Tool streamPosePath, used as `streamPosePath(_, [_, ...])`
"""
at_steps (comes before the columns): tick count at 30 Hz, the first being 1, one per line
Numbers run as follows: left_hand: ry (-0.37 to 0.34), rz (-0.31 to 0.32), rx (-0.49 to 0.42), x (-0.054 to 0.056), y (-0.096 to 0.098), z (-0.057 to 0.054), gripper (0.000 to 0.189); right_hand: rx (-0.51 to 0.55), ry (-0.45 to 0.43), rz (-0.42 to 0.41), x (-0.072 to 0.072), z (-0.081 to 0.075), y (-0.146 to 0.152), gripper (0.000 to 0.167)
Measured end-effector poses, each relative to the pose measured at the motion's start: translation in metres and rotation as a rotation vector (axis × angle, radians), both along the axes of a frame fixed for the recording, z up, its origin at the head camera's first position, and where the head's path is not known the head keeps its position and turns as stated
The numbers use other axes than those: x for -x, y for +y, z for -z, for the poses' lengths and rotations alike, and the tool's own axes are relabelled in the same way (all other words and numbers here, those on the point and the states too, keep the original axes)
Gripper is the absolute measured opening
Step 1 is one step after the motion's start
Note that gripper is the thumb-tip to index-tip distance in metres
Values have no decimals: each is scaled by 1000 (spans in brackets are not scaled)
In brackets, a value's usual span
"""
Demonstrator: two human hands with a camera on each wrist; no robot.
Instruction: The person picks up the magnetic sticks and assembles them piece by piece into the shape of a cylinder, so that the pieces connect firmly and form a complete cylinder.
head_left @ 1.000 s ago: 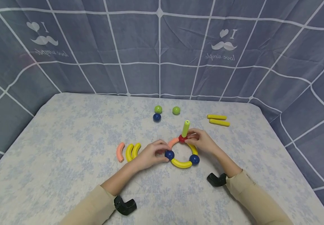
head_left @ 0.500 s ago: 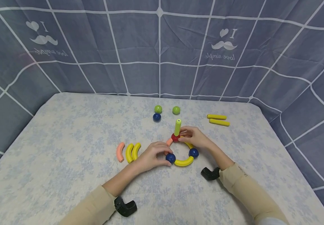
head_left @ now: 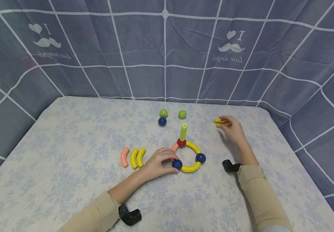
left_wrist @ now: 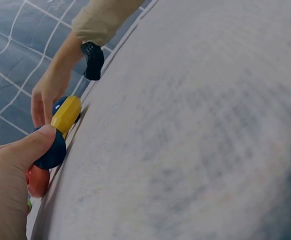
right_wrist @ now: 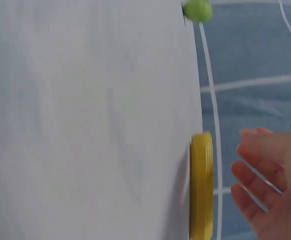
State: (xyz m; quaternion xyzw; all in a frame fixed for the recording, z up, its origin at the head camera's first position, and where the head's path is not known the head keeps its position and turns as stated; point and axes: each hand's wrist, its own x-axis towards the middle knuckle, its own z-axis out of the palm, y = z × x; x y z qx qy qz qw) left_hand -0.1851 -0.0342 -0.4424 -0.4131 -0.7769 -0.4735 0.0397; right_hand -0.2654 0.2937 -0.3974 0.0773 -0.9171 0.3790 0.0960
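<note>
A ring of curved rods and balls lies on the table. My left hand pinches its near-left blue ball, and the thumb lies on that ball in the left wrist view. From there the ring passes a yellow curved rod, another blue ball, a second yellow curved rod and a red ball. A salmon curved rod, partly behind my fingers, closes it. A lime straight rod stands upright on the red ball. My right hand hovers over two yellow straight rods, fingers loosely bent and apart from them.
One salmon curved rod and two yellow curved rods lie left of the ring. Behind it sit two green balls and a loose blue ball. A grey checked curtain hangs beyond the table's back edge.
The ring shifted slightly left and turned a little. My right hand let go of the red ball and moved right to the yellow straight rods. My left hand stays on the blue ball.
</note>
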Motion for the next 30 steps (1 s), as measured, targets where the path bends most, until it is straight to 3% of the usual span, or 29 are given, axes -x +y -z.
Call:
streamPosePath(8, [-3,-3,-6,0,0,0,32,-220,-60,35,3,5,23,30])
streamPosePath(17, [-15,7,-11,1,0,0,32,-359,-114,55,6,9,25,29])
streamPosePath(22, [-14,6,-6,0,-1,0,31,-370,-115,57,7,11,24,23])
streamPosePath(30, [-17,11,-8,0,0,1,31,-313,-63,-15,2,9,20,20])
